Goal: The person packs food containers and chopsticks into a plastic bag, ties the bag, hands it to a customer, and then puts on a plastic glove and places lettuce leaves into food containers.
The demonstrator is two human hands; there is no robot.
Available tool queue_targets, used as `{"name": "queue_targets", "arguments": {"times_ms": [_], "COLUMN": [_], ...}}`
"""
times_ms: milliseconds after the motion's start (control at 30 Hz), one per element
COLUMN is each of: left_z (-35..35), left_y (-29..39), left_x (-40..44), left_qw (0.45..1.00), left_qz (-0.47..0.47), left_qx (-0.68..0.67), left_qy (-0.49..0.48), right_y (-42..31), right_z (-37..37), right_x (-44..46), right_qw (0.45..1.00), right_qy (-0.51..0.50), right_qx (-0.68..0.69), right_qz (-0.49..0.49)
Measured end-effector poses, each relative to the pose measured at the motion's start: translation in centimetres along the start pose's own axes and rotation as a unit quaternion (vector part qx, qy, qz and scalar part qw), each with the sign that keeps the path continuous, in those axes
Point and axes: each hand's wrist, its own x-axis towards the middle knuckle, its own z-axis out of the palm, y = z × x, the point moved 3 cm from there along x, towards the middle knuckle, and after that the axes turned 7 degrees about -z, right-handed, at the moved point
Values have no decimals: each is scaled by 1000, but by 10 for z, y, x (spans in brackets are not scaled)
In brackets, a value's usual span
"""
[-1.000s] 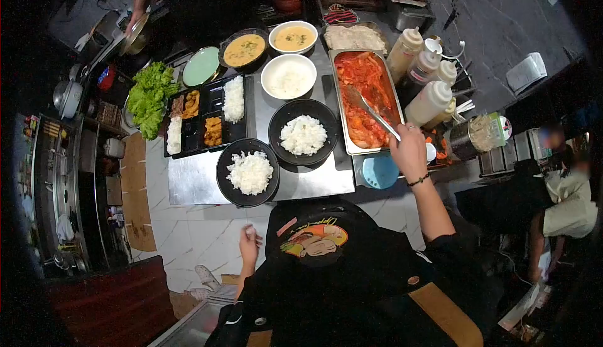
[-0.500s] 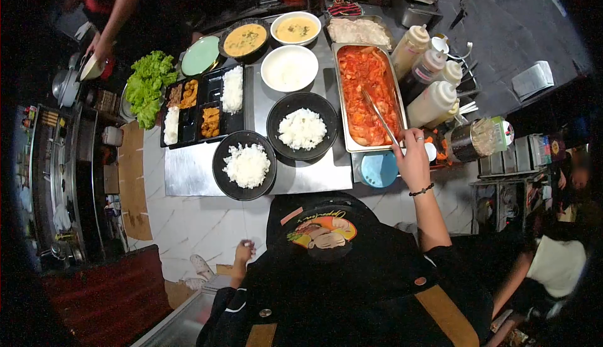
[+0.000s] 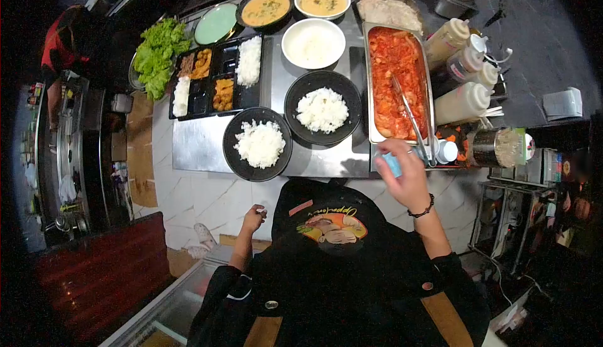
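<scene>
Hovering over the blue container [image 3: 392,163], the right hand [image 3: 409,178] is loosely open, thumb apart from the fingers, with no grip on anything visible; whether it touches the container I cannot tell. The tongs [image 3: 412,118] rest in the tray [image 3: 370,111] of red food, slanting out over its near rim, handle end just right of that hand. The left hand [image 3: 254,217], half curled and seemingly empty, is well apart.

Blue item [image 3: 392,163] partly hidden by right hand [image 3: 405,172], apron [image 3: 358,284] cut off at bottom
</scene>
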Motion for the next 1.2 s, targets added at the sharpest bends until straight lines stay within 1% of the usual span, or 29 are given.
{"name": "queue_targets", "arguments": {"times_ms": [33,67,100,133,167,200,267,300,333,367,400,433,500,533,567,600,633,667,700,767,833,867,900,967,1000,1033,1067,1167,1200], "left_z": [-4,-9,-18,-24,-33,-42,-56,-60,-63,-66,-63,-58,-52,-53,-53,-50,-50,-48,-46,-47,-53,-56,-59,-69,-71,-73,-73,-78,-79], "left_y": [-10,-17,-18,-19,10,8,73,100,122,139,153,162,174,180,175,165,159,161,161,161,167,174,162,172,177,179,172,165,165], "left_x": [-3,-5,-6,-8,-26,-15,-41,-47,-50,-50,-47,-47,-51,-50,-45,-40,-37,-41,-42,-40,-50,-57,-45,-51,-54,-55,-49,-36,-37], "left_qw": [1000,999,998,989,979,965,961,958,946,944,941,927,926,926,925,911,896,901,899,901,917,929,935,946,947,948,932,925,930], "left_qz": [-27,-34,38,111,124,162,120,133,147,147,122,98,115,130,136,133,130,122,106,119,91,105,86,95,86,77,77,116,102], "left_qx": [7,7,-29,-65,-25,-72,-111,-191,-268,-272,-315,-355,-352,-344,-343,-375,-406,-400,-412,-398,-373,-339,-327,-286,-279,-272,-316,-301,-294], "left_qy": [2,4,39,73,163,193,224,169,111,116,23,-71,-79,-87,-88,-105,-123,-113,-104,-123,-109,-109,-109,-119,-134,-148,-160,-200,-196], "right_y": [-2,-5,-9,-10,-11,-12,-11,-7,1,11,26,36,61,79,75,71,69,71,72,85,87,89,92,91,91,93,90,88,87], "right_z": [8,20,30,39,46,57,74,82,92,104,117,129,148,163,164,164,165,169,173,183,184,186,187,183,179,177,173,171,170], "right_x": [-1,-2,-4,-5,-6,-9,-14,-15,-19,-25,-33,-39,-49,-56,-47,-41,-35,-28,-22,-17,-10,-10,-11,-12,-14,-17,-17,-23,-25], "right_qw": [1000,998,994,989,988,980,959,958,945,931,931,931,917,865,868,805,716,682,655,635,654,655,656,659,661,667,675,683,696], "right_qy": [-5,-47,-89,-134,-138,-190,-277,-281,-324,-365,-360,-362,-299,-308,-306,-233,-153,-128,-94,-58,-1,5,13,45,60,65,73,77,102], "right_qx": [5,10,15,28,32,34,32,35,31,26,47,45,166,255,254,371,477,532,554,575,556,553,550,538,524,526,516,507,486], "right_qz": [3,-27,-58,-56,-56,-55,-44,-51,-27,-2,39,35,207,301,298,400,486,486,506,513,513,515,517,523,534,524,522,519,518]}}
